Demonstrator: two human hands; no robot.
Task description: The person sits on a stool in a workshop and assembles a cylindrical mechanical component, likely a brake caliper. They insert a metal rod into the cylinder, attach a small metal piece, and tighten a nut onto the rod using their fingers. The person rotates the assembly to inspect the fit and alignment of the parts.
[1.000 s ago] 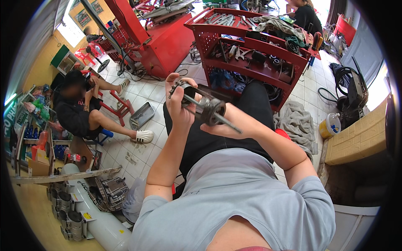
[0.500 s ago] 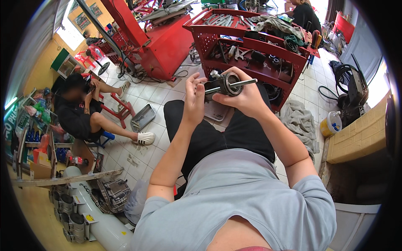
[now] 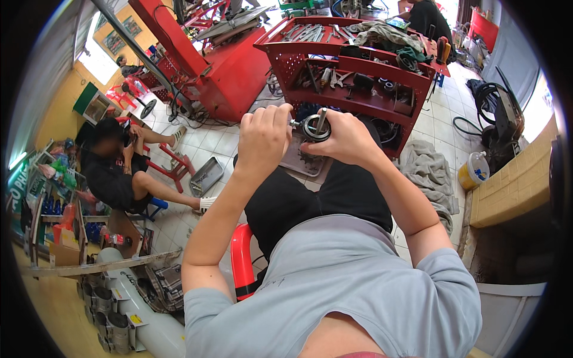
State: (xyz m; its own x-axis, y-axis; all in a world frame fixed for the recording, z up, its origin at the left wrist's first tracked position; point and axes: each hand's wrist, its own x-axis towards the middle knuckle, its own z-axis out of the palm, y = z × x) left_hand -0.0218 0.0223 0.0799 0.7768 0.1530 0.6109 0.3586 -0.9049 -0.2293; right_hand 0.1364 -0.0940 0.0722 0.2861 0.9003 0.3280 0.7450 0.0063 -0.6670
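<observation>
My right hand (image 3: 346, 142) grips a round, ring-shaped metal part (image 3: 311, 136) above my knees. A straight metal rod (image 3: 322, 119) stands up out of its opening. From its left side juts a small shiny fitting (image 3: 294, 123), and the curled fingers of my left hand (image 3: 264, 136) close at it; the back of that hand hides the fingertips. Below the part, on the floor between my knees and the cart, lies a grey tray (image 3: 292, 161) with dark pieces in it, partly covered by my hands.
Ahead stands a red tool cart (image 3: 346, 48) with wrenches and rags. A grey cloth (image 3: 427, 179) and a lidded tub (image 3: 474, 171) lie to the right. At left, a person (image 3: 116, 161) sits near another metal tray (image 3: 207, 176). A red lift (image 3: 221, 71) stands beyond.
The rod has turned from lying sideways to pointing up, and the ring's opening now faces up. My left hand has gone from spread fingers to curled at the fitting.
</observation>
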